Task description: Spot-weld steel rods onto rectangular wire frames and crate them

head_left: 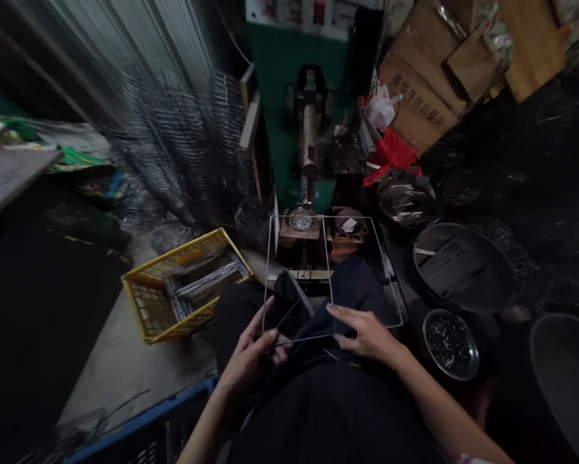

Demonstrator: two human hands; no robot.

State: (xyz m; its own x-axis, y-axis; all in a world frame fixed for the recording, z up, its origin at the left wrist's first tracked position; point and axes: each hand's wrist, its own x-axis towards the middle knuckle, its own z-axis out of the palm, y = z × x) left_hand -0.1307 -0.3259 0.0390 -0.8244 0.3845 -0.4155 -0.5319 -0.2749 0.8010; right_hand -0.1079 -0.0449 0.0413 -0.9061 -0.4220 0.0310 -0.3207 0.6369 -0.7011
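Observation:
A rectangular wire frame (328, 270) with one middle bar lies level over my lap, its far edge close to the green machine. My left hand (255, 341) grips its near left corner, the thumb on the near wire and the fingers around the side. A thin wire slants up from near that thumb; whether the hand also holds it, I cannot tell. My right hand (369, 334) pinches the frame where the middle bar meets the near wire. Beyond the frame, a metal arm (310, 148) of the machine points down over a dish of small metal pieces (302, 220).
On the left stands a yellow crate (139, 306) holding wire parts, with stacked wire racks (183, 135) behind it. To the right are a wide dark pan (468, 274) with thin rods and a bowl (473, 370) of small pieces. A blue crate (149, 419) sits at the lower left.

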